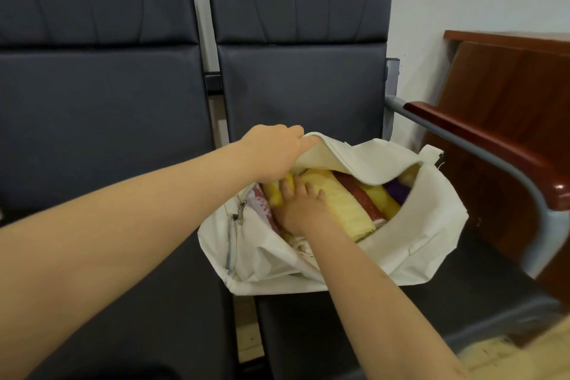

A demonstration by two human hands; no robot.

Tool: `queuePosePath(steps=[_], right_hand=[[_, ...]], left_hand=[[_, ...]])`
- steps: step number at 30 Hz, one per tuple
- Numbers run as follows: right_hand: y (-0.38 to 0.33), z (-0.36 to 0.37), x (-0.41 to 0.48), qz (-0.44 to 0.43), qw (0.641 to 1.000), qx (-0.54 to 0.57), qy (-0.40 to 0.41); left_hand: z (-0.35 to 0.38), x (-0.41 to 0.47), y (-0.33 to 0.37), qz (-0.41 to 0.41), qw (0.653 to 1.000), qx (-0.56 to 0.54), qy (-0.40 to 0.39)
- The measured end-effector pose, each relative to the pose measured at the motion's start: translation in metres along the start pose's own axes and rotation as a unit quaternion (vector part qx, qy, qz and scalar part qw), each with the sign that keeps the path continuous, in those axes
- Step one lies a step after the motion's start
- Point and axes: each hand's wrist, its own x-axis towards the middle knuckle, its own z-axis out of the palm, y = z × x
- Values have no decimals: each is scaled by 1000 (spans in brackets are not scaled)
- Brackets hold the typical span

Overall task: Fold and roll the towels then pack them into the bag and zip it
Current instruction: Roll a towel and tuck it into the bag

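Cream bag (416,244) runs left-right; left hand (274,151) grips flap (370,157), right hand (303,210) flat on towels (348,210).

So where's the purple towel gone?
In the head view, the purple towel is inside the white bag, near the bag's right end, tucked right beside a yellow towel.

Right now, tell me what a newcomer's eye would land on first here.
The white bag gapes open on the right-hand dark chair, stuffed with yellow, red and purple towels. The left hand grips its upper flap; the right hand presses flat on the towels inside.
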Motion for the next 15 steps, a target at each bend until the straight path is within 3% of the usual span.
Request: queuePosePath(steps=[6, 11, 13, 15], right_hand=[[-10, -11, -29, 17, 986, 1, 165], [-19, -10, -33, 110, 987, -20, 115], [-15, -14, -33, 119, 981, -89, 126], [-11, -20, -29, 117, 986, -59, 102]], left_hand=[[-3, -3, 6, -25, 1000, -15, -4], [-5, -6, 9, -25, 1000, 1, -14], [-4, -7, 8, -26, 1000, 7, -14], [-4, -6, 8, -27, 999, 9, -16]])
